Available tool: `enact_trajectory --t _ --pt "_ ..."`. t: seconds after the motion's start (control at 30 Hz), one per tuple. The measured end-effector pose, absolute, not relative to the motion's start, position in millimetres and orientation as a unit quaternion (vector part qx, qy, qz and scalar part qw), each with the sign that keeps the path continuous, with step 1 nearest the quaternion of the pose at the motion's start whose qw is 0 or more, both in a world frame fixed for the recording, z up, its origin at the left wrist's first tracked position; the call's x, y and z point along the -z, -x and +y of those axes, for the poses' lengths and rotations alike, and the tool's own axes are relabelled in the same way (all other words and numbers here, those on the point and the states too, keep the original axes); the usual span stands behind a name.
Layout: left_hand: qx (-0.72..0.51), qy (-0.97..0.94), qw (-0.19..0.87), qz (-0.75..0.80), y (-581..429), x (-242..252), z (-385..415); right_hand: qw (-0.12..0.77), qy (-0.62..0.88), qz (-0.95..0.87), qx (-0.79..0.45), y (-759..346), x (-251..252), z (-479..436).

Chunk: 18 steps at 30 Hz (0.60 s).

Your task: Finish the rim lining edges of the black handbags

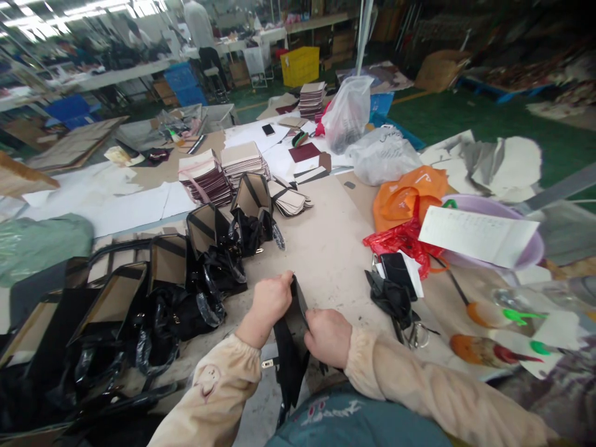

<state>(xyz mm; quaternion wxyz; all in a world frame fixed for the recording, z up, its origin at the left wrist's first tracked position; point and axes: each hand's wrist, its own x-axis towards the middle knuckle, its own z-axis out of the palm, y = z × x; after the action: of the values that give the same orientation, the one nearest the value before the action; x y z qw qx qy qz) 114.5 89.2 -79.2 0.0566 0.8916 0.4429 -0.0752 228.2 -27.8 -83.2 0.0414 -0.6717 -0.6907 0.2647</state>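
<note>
My left hand [269, 305] is closed around the top edge of a black strap piece [289, 360] held upright just in front of my body. My right hand [328, 337] is closed on the same black piece lower down, at its right side. A small metal buckle [269, 363] hangs off its left edge. Both hands sit over the pale worktable [326, 248], near its front edge. To the left lies a row of black bags with tan panels [153, 292].
Stacks of cut tan and maroon panels [223, 174] stand further back. On the right are black hardware straps [395, 301], a phone [395, 268], orange and red plastic bags [405, 205], a lavender basin [493, 248] with a paper sheet, and glue brushes [484, 313]. A person stands far behind.
</note>
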Motion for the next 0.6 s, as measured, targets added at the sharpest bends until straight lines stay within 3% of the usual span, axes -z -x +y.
enact_trajectory --t 0.6 --pt "0.032 -0.901 0.096 0.422 -112.0 82.7 90.5 0.062 0.671 -0.672 -0.308 -218.3 89.5 -22.6"
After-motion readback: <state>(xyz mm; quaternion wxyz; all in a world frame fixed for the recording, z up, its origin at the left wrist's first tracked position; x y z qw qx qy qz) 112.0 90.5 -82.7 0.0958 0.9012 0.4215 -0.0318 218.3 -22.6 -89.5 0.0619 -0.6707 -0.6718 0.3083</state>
